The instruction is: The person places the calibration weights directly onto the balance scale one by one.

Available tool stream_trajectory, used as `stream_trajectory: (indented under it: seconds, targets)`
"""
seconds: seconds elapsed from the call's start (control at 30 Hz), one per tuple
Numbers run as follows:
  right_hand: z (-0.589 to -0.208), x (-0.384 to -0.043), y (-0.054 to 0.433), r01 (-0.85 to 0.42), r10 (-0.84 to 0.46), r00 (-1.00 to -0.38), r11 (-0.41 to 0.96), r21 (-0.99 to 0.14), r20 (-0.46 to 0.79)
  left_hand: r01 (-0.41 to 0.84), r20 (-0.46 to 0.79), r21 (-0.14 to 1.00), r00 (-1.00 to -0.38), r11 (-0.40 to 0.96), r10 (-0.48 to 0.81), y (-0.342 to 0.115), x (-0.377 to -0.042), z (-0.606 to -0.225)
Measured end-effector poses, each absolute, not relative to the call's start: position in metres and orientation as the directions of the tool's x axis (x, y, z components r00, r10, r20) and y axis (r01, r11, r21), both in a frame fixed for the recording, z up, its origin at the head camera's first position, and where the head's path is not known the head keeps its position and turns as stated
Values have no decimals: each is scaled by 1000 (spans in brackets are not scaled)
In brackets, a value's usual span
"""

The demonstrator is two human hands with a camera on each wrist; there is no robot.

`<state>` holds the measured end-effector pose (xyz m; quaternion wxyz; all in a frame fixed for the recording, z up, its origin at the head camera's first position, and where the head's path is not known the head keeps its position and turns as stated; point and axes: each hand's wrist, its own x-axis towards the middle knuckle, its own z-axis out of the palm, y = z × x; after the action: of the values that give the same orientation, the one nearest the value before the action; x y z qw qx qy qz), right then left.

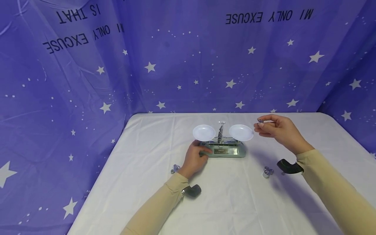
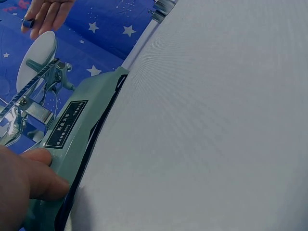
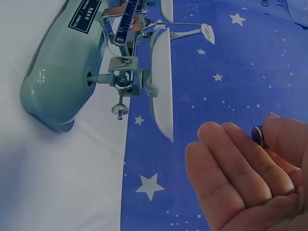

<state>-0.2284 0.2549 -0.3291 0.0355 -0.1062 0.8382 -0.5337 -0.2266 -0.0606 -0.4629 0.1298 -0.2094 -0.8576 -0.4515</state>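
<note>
A pan balance [image 1: 224, 150] with a pale green base stands at mid-table, its left white pan [image 1: 204, 133] and right white pan [image 1: 241, 133] both bare. My left hand [image 1: 194, 158] grips the left end of the base; the left wrist view shows its thumb and finger against the green front face [image 2: 79, 120]. To the right of the right pan, my right hand [image 1: 274, 129] is raised and pinches a small shiny metal weight [image 3: 259, 136] between thumb and fingers. The remaining fingers [image 3: 231, 163] extend toward the pan's edge in the right wrist view.
Small shiny metal pieces [image 1: 175, 168] lie beside my left wrist. Another cluster of metal weights [image 1: 268, 172] sits right of the balance, below my right hand. A white cloth covers the table [image 1: 229, 202]; a blue star-printed curtain [image 1: 188, 65] hangs behind it.
</note>
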Motion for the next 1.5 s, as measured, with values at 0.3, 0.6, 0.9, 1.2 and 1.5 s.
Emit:
stream_trajectory:
  seconds: [0.3, 0.6, 0.9, 1.2, 1.5]
  targets:
    - [-328, -238, 240, -148, -247, -967, 353, -924, 60, 488, 422, 710, -872, 507, 249, -60, -229, -466]
    - [-332, -250, 224, -157, -262, -964, 412, -897, 49, 492, 429, 710, -869, 504, 245, -60, -229, -467]
    - [-333, -255, 211, -199, -280, -959, 526, -827, 52, 502, 434, 715, -864, 487, 255, -61, -229, -466]
    - [-333, -258, 203, -244, -232, -966, 661, -709, 117, 533, 482, 685, -843, 496, 239, -60, -229, -468]
    - [-335, -259, 199, -280, -250, -957, 661, -697, 148, 470, 404, 725, -882, 504, 242, -61, -228, -464]
